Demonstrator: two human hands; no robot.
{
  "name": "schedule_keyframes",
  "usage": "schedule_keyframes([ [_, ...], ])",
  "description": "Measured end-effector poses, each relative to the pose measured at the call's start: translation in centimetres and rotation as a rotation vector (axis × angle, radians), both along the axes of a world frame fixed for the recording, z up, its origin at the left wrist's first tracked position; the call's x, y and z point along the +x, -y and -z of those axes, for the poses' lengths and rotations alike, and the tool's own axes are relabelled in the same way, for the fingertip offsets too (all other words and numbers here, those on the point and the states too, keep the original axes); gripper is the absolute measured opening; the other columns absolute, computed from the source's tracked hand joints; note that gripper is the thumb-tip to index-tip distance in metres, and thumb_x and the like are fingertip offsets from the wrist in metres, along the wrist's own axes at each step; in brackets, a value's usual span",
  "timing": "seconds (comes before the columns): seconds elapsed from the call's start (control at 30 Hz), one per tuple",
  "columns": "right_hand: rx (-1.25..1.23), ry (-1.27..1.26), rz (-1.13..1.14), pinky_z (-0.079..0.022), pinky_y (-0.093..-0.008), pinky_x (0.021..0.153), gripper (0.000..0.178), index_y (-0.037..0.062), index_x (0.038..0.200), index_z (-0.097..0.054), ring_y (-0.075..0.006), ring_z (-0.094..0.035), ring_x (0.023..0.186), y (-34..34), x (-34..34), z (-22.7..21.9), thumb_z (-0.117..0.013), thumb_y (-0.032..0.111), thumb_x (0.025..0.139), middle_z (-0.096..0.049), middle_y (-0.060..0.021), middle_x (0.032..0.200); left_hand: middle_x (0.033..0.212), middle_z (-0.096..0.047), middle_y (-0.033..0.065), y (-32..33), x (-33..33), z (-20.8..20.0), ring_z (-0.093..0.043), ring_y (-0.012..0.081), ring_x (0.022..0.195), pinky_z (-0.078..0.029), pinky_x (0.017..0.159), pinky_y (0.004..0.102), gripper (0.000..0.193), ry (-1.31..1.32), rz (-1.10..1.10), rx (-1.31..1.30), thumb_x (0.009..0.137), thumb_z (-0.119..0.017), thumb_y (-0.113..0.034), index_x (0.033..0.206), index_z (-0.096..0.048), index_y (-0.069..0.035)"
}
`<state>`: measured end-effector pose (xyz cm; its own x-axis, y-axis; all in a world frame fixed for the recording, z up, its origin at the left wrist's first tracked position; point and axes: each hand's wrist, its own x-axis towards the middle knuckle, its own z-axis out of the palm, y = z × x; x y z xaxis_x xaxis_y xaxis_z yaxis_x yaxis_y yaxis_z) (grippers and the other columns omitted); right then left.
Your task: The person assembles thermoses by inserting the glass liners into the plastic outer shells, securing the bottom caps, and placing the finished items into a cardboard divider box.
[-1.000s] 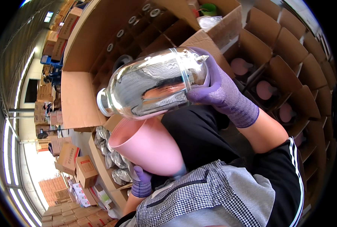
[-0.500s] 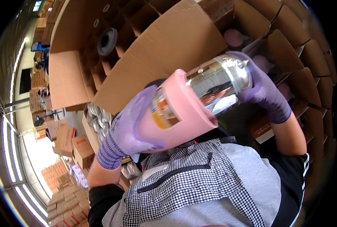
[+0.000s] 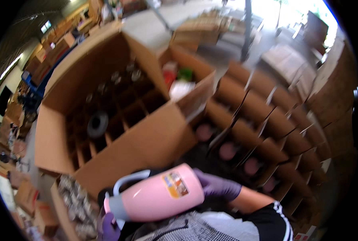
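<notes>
A pink vacuum jug [image 3: 163,197] with a grey collar, a pale handle and a picture label lies tilted across my lap, its broad end toward the right. My left hand [image 3: 110,228], in a purple glove, closes round the jug's grey narrow end at the lower left; part of this hand is cut off by the dark rim. My right hand [image 3: 218,185], gloved alike, grips the broad end, with some fingers hidden behind the jug. The inside of the jug does not show.
An open divided carton [image 3: 126,150] stands ahead, with a dark grey ring [image 3: 97,124] and several glass-like pieces inside. To the right, several open cartons [image 3: 243,128] hold pink rounded things [image 3: 228,151]. Silvery pieces fill a box [image 3: 58,201] at left. Behind is a small carton [image 3: 203,90].
The mirrored liner that my right hand held at the jug shell's open end no longer shows. The jug has turned and moved lower, its handle now visible. My view has shifted up toward the cartons.
</notes>
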<state>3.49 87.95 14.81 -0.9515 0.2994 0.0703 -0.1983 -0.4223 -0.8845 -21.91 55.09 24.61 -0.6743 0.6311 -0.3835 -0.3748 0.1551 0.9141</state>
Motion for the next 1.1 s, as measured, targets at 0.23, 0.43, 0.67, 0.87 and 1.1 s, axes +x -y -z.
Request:
schedule_keyframes([
  [0.23, -0.040, 0.169, 0.031, -0.043, -0.0348, 0.113, 0.059, 0.0030, 0.145, -0.056, -0.0170, -0.057, 0.128, 2.4, 2.3, 5.0, -0.080, 0.012, 0.091, -0.063, -0.0077, 0.141, 0.123, -0.062, 0.0201, -8.4, 2.3, -2.9, -0.061, 0.0290, 0.116, -0.047, 0.103, 0.0423, 0.075, -0.632, 0.267, -0.004, 0.101, -0.043, -0.058, 0.137, -0.050, 0.008],
  [0.43, 0.250, 0.201, 0.101, -0.045, -0.0353, 0.111, 0.063, 0.0029, 0.145, -0.056, -0.0172, -0.058, 0.127, 2.6, 1.8, -0.9, -0.083, 0.011, 0.088, -0.063, -0.0085, 0.141, 0.124, -0.062, 0.0174, -6.8, 1.4, -1.7, -0.061, 0.0255, 0.115, -0.048, 0.100, 0.0412, 0.064, -0.700, 0.237, -0.101, 0.107, -0.038, -0.049, 0.137, -0.052, 0.005],
  [0.67, 0.240, 0.040, 0.031, -0.035, -0.0394, 0.118, 0.084, -0.0015, 0.156, -0.036, -0.0226, -0.045, 0.140, 1.4, -1.5, -8.4, -0.076, 0.039, 0.093, -0.047, -0.0108, 0.153, 0.133, -0.060, 0.0149, -5.6, 2.9, -0.2, -0.059, 0.0330, 0.120, -0.047, 0.108, 0.0471, 0.066, 0.579, -0.152, 0.441, 0.100, -0.051, -0.056, 0.144, -0.051, -0.007],
  [0.87, 1.304, 0.006, -0.316, -0.051, -0.0430, 0.103, 0.060, 0.0023, 0.134, -0.064, -0.0380, -0.063, 0.124, -1.3, -13.6, -20.2, -0.083, 0.027, 0.083, -0.062, -0.0176, 0.140, 0.113, -0.066, 0.0252, 1.5, 0.7, 10.3, -0.070, 0.0365, 0.106, -0.056, 0.090, 0.0516, 0.057, 0.863, 0.333, 0.172, 0.104, -0.046, -0.044, 0.132, -0.055, 0.004],
  [1.1, 1.561, 0.158, -0.834, -0.050, -0.0406, 0.103, 0.053, 0.0038, 0.130, -0.069, -0.0349, -0.065, 0.119, 5.5, -23.9, -17.8, -0.080, 0.032, 0.087, -0.065, -0.0162, 0.137, 0.120, -0.070, 0.0217, -1.4, -7.5, -3.5, -0.066, 0.0331, 0.115, -0.048, 0.103, 0.0397, 0.048, -1.142, 0.086, 0.136, 0.104, -0.058, -0.035, 0.126, -0.064, 0.008],
])
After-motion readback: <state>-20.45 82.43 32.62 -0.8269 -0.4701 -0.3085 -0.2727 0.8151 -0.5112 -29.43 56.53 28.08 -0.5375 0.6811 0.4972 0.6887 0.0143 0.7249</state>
